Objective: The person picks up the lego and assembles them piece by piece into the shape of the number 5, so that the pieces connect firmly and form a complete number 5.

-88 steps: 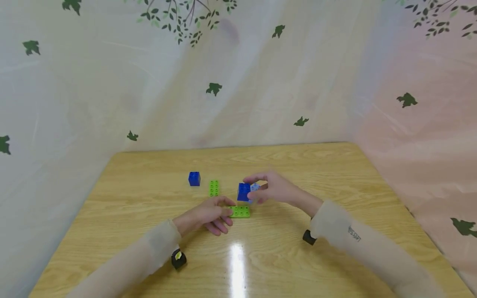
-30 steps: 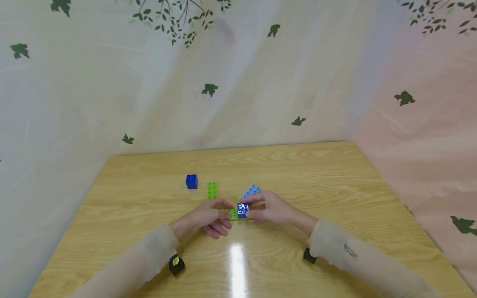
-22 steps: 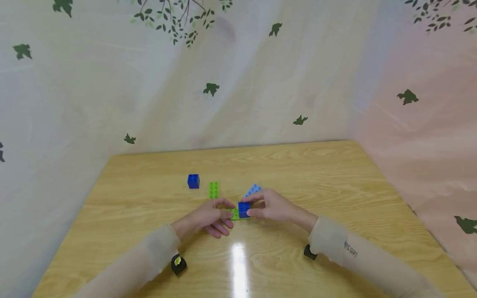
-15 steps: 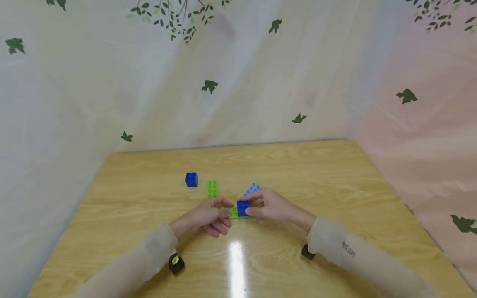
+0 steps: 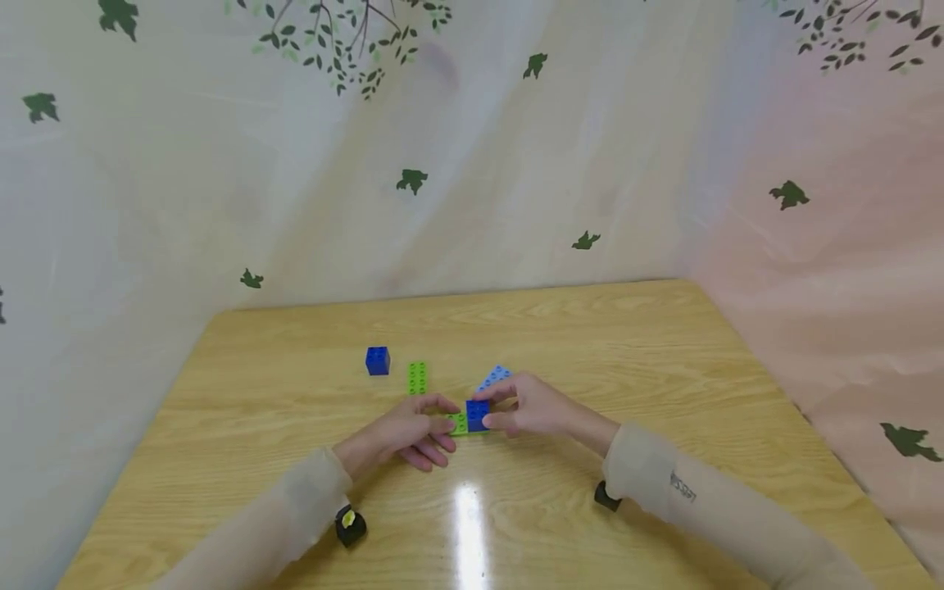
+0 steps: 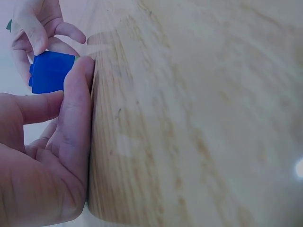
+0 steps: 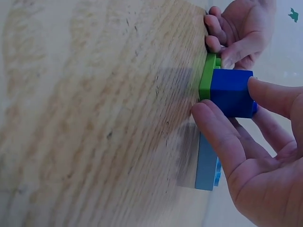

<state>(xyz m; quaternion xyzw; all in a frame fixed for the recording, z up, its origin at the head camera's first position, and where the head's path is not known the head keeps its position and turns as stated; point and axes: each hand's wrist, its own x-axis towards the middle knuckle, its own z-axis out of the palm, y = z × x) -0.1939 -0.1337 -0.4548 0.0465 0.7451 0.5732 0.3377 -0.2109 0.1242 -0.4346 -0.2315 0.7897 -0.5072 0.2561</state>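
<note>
Right grip [image 5: 533,406] pinching blue block [image 5: 476,418], left grip [image 5: 409,426] holding green plate [image 7: 207,79], sleeve lettering [image 5: 683,487] blurred

The wood-grained desk [image 5: 605,336] gleams, a bright streak of glare [image 5: 469,533] at its near middle! Over left, a dark-blue block [image 5: 378,361] sits near a green studded plate [image 5: 417,378]; closer in lies a second green plate [image 5: 460,423], a light-blue studded piece [image 5: 496,375] behind.

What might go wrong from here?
The blue block in the right hand might come loose from the green plate if it isn't fully seated. The left hand holds only that plate's left end, so it might shift under a push. The light-blue plate lies near the right hand, which might nudge it.
</note>
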